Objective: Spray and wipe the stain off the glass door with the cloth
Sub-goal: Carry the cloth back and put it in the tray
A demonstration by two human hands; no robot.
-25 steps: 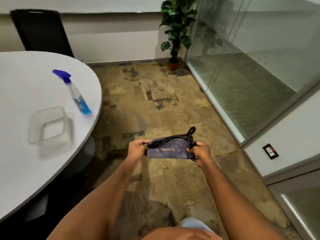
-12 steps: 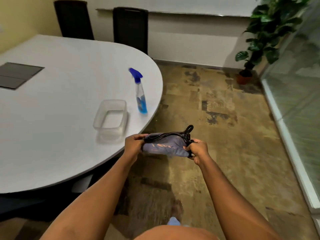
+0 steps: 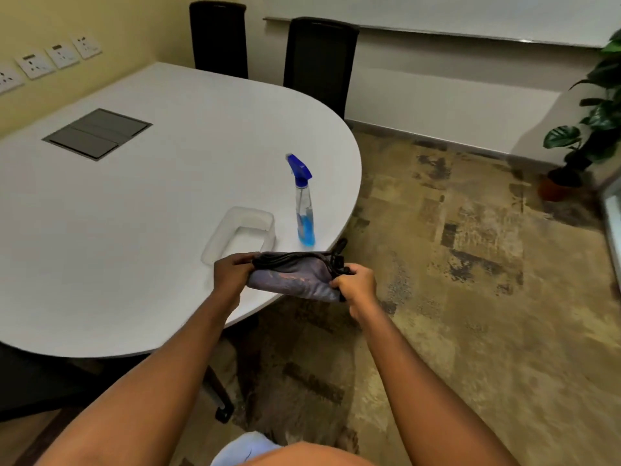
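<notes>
A folded grey-purple cloth (image 3: 295, 277) with a dark edge is stretched between both hands over the table's near rim. My left hand (image 3: 232, 274) grips its left end and my right hand (image 3: 356, 285) grips its right end. A clear spray bottle (image 3: 304, 210) with a blue trigger head and blue liquid stands upright on the white table (image 3: 117, 230), just beyond the cloth. Only a thin strip of the glass door (image 3: 613, 213) shows at the far right edge; no stain can be made out.
A clear plastic tub (image 3: 242, 232) sits on the table left of the bottle. A grey cable hatch (image 3: 97, 132) is set in the tabletop. Two black chairs (image 3: 319, 58) stand behind the table. A potted plant (image 3: 584, 136) stands at the right, on patterned carpet (image 3: 470, 297).
The view has swung left, away from the glass door and toward the table. The cloth stays held in both hands and is now over the table's edge, close to the spray bottle.
</notes>
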